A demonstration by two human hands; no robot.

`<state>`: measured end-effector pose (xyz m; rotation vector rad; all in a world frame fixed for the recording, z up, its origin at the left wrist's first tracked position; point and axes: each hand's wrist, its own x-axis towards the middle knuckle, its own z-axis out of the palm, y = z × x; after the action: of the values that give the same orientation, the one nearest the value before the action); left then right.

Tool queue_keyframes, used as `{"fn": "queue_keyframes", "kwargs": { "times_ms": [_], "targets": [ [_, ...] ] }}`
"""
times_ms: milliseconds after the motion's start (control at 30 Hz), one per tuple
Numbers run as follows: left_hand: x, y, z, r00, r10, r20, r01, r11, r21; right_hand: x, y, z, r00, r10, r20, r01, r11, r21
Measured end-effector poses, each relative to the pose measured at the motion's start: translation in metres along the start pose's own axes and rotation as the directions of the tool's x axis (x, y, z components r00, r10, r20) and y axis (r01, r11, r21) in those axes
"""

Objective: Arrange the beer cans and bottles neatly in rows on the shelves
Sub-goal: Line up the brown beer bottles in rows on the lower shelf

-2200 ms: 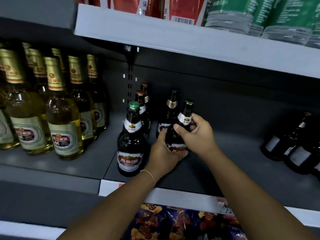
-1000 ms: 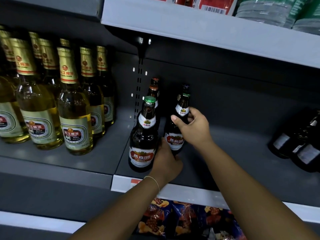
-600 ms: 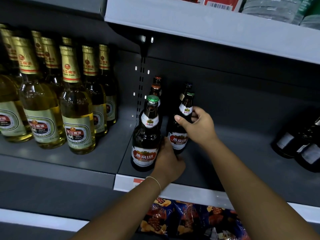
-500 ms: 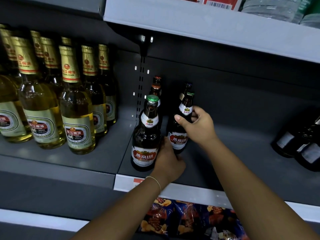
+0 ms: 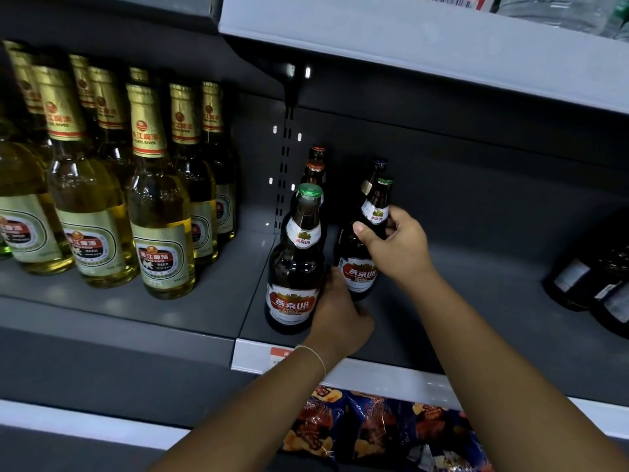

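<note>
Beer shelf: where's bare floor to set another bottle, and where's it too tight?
Free: the shelf floor between the right hand and the dark bottles at the far right; also a strip between the gold-foil bottles and the front brown bottle. Crowded: the gold-foil block, and the gap between the two brown-bottle rows, where the left hand sits.

Arms: two forearms enter from the bottom edge, both bare, with no sleeve showing anywhere along them.
Left wrist: a thin, pale string bracelet (image 5: 315,356) circles it as a single loop, lying a little slack across the wrist.
Left hand (image 5: 338,318): bare, with no ring or glove on the parts that show.
Right hand (image 5: 396,247): bare; short, plain nails show on the thumb and one finger.
Right wrist: nothing worn.
</note>
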<state>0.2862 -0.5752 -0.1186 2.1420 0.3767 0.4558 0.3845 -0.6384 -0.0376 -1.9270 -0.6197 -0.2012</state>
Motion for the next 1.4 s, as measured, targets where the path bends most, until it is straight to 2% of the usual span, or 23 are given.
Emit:
{"fn": "queue_keyframes", "kwargs": {
  "times_ms": [333,467,567,800,933,1067,1400],
  "targets": [
    [-0.007,0.011,-0.004,0.994,-0.041,0.105,0.029,0.994,0.109,-0.004,0.006,-0.006,1.000,0.020,0.016,-0.019,0.999,-0.026],
    [-0.022,0.024,-0.012,0.976,-0.016,0.216,-0.014,0.990,0.137,-0.008,0.013,-0.015,0.998,0.058,0.024,-0.059,0.998,0.037],
    [-0.030,0.034,-0.018,0.973,0.029,0.230,-0.061,0.989,0.135,-0.011,0.014,-0.030,0.996,0.082,-0.042,-0.078,0.994,0.073],
    [-0.016,0.067,-0.015,0.954,0.284,0.091,-0.285,0.959,-0.004,-0.018,0.026,-0.073,0.980,0.114,-0.165,-0.100,0.991,0.090],
    [-0.001,0.089,0.004,0.931,0.364,0.032,-0.365,0.931,0.014,-0.022,0.034,-0.106,0.971,0.109,-0.212,-0.104,0.994,0.038],
    [0.019,0.119,0.032,0.909,0.415,0.042,-0.415,0.910,-0.003,-0.022,0.050,-0.149,0.961,0.104,-0.257,-0.109,0.994,-0.005],
    [0.060,0.203,0.137,0.908,0.390,0.154,-0.389,0.920,-0.039,-0.012,0.110,-0.285,0.900,0.170,-0.402,-0.214,0.975,-0.066]
  ]
}}
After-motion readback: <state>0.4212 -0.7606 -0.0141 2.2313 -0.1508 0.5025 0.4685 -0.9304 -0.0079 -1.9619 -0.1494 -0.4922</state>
